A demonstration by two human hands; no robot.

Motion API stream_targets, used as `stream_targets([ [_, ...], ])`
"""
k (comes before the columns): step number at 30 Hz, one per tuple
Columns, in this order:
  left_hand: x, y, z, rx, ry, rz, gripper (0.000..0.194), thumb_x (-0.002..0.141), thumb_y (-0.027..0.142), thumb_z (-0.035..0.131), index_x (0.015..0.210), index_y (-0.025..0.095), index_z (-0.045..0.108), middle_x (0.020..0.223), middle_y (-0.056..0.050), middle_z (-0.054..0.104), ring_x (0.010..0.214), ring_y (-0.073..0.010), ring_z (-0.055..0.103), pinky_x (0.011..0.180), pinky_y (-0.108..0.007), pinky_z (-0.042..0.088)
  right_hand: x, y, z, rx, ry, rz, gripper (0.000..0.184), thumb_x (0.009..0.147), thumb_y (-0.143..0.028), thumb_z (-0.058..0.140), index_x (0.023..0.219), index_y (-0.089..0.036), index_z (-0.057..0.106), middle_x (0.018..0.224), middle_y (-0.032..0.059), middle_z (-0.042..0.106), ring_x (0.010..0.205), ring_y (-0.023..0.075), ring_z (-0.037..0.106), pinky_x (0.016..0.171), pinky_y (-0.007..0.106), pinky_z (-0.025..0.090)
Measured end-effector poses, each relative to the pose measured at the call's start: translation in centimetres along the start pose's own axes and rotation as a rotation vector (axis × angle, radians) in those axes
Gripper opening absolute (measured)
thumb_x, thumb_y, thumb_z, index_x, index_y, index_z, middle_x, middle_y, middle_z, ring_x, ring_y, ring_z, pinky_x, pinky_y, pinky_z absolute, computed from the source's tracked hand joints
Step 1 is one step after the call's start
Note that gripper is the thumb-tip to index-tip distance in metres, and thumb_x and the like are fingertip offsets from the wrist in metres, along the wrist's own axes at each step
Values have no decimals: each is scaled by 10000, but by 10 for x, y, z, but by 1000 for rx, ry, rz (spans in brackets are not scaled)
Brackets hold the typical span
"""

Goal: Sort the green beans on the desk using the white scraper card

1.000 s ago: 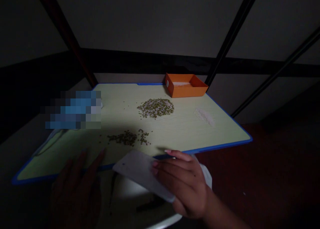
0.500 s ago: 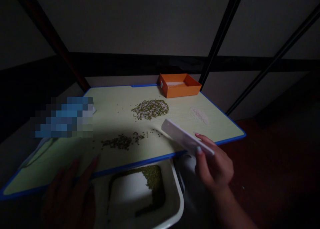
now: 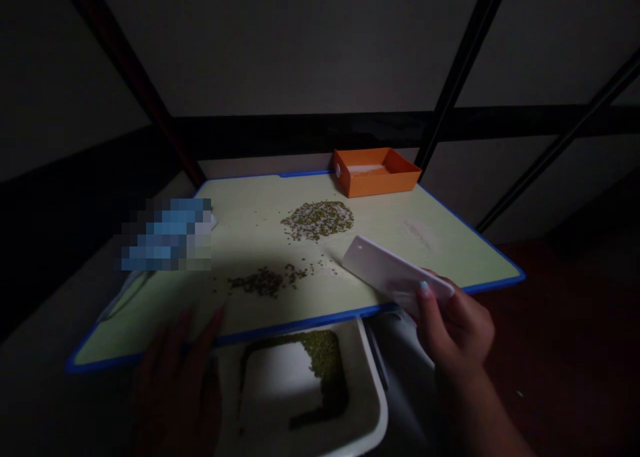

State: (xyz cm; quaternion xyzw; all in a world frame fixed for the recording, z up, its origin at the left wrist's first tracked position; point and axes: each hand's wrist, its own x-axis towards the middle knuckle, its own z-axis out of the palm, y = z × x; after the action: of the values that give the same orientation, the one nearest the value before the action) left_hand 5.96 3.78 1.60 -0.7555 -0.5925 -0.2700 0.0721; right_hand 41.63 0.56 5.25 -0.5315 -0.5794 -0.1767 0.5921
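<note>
My right hand point(image 3: 457, 330) grips a white flat plastic scraper point(image 3: 385, 267), thumb on the near face. The scraper is tilted over the front right of the pale green tabletop point(image 3: 240, 224). My left hand point(image 3: 177, 377), in deep shadow, rests at the front left edge with fingers stretched out and holds nothing. Beyond the scraper lies a pile of green beans mixed with white grains point(image 3: 320, 219). Nearer is a scattered group of dark-looking beans point(image 3: 263, 280). A thin patch of white grains point(image 3: 420, 234) lies to the right.
Below the table's front edge is a white tub point(image 3: 377, 410) with green beans along its inner side. An orange box point(image 3: 383, 184) with some white contents stands at the back right. A blurred-out blue item point(image 3: 173, 234) sits at the left. Dark panels rise behind.
The whole view has shifted, so the table and both hands appear further right. The scraper has turned to show more of its broad face. The white grain patch looks fainter.
</note>
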Motion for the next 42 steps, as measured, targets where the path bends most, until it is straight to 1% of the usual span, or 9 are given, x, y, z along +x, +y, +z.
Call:
stream_targets([
  [6, -4, 3, 1, 86, 14, -8, 736, 897, 230, 455, 1551, 488, 235, 1644, -69, 418, 1524, -343, 404, 1221, -692, 411, -6, 6, 5, -163, 54, -76, 81, 902, -177, 675, 896, -215, 745, 779, 63, 804, 766, 266, 818, 719, 351, 681],
  [10, -4, 2, 1, 67, -1, 1, 756, 884, 239, 484, 1550, 496, 232, 1643, -75, 412, 1539, -368, 380, 1216, -705, 411, 1, -10, 17, -60, -54, -178, 184, 906, -111, 608, 978, -239, 718, 798, 20, 818, 656, 201, 784, 807, 370, 681],
  [13, -2, -1, 1, 31, -11, 0, 788, 875, 230, 491, 1555, 503, 202, 1668, -78, 371, 1578, -386, 317, 1228, -722, 399, 6, -23, 29, 31, -184, -165, 288, 909, -73, 551, 1089, -243, 699, 957, 33, 850, 805, 203, 818, 898, 403, 665],
  [17, 2, -5, 3, 18, -7, 46, 775, 874, 261, 519, 1545, 518, 228, 1682, -75, 361, 1565, -439, 335, 1197, -786, 400, 10, -28, 39, 170, -274, -152, 287, 919, -72, 542, 1097, -239, 691, 1017, 34, 856, 861, 186, 826, 979, 415, 639],
  [23, 4, -5, 5, -24, 80, 112, 696, 898, 260, 510, 1538, 452, 315, 1700, -63, 364, 1557, -424, 362, 1237, -766, 364, 13, -34, 16, 109, -109, -196, 306, 890, -31, 536, 1097, -208, 675, 975, 46, 854, 833, 158, 818, 982, 343, 631],
  [26, 4, -4, 6, -37, 84, 110, 688, 904, 268, 502, 1539, 451, 312, 1714, -50, 341, 1568, -425, 342, 1238, -773, 356, 12, -46, -1, 112, -226, -325, 273, 906, -65, 506, 1083, -162, 689, 974, 63, 851, 873, 154, 812, 1090, 349, 575],
  [29, 5, -5, 7, -44, 63, 96, 673, 913, 286, 484, 1540, 457, 307, 1737, -27, 292, 1577, -428, 320, 1239, -783, 346, 7, -55, -7, 106, -326, -445, 278, 964, -128, 472, 1100, -95, 712, 996, 105, 847, 935, 171, 805, 1173, 369, 509],
  [36, 3, -10, 11, -59, 59, 87, 665, 906, 323, 478, 1536, 461, 316, 1746, 14, 273, 1583, -400, 317, 1269, -755, 322, -5, -50, 9, 36, -288, -514, 328, 1009, -137, 433, 1079, -67, 746, 942, 117, 840, 844, 192, 804, 1049, 384, 591],
  [42, 5, -9, 11, -56, 71, 104, 662, 905, 316, 453, 1536, 461, 315, 1740, -1, 288, 1581, -413, 316, 1250, -778, 336, -3, -47, 6, -5, -299, -507, 296, 1014, -133, 466, 1087, -72, 747, 940, 107, 838, 872, 195, 808, 955, 370, 627],
])
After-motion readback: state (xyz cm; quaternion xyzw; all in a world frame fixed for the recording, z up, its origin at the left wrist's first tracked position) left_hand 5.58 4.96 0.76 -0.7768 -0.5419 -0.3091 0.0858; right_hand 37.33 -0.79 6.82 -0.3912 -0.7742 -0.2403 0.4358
